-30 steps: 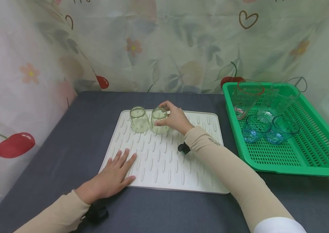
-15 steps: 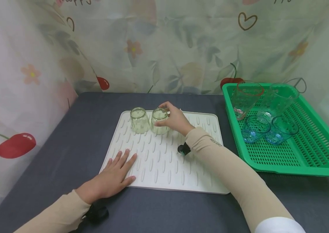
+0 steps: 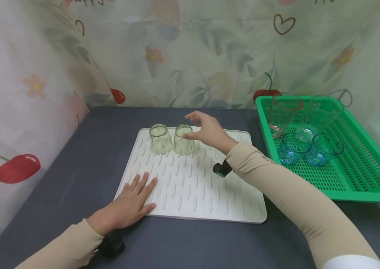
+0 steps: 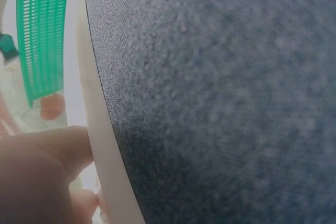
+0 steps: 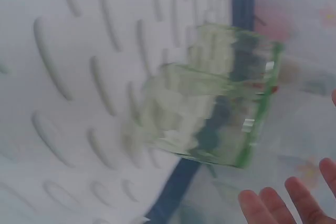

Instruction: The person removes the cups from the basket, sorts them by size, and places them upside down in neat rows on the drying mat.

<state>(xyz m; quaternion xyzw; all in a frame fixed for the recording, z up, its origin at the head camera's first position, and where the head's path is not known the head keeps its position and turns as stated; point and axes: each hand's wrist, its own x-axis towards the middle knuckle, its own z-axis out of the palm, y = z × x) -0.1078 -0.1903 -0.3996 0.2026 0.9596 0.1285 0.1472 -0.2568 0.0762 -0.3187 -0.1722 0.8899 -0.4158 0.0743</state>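
Note:
Two pale green glasses stand upside down side by side at the far left part of a white ridged drying mat (image 3: 206,186): the left glass (image 3: 160,140) and the right glass (image 3: 182,144). My right hand (image 3: 211,130) hovers by the right glass, thumb and fingers spread apart. In the right wrist view its fingertips (image 5: 262,203) are off the glass, with a gap between. My left hand (image 3: 127,205) lies flat with spread fingers on the mat's near left corner. Seen from the left wrist, the thumb (image 4: 68,148) rests at the mat's edge.
A green slotted basket (image 3: 351,196) stands on the right of the dark table (image 3: 86,160). Inside are a red-rimmed glass (image 3: 282,116), a clear glass jug with a handle (image 3: 322,112) and two blue glasses (image 3: 294,148). A printed curtain (image 3: 190,56) hangs behind the table.
My right hand has let go of the right green glass and drawn back a little to the right, its fingers opening. The glasses and my left hand have stayed in place.

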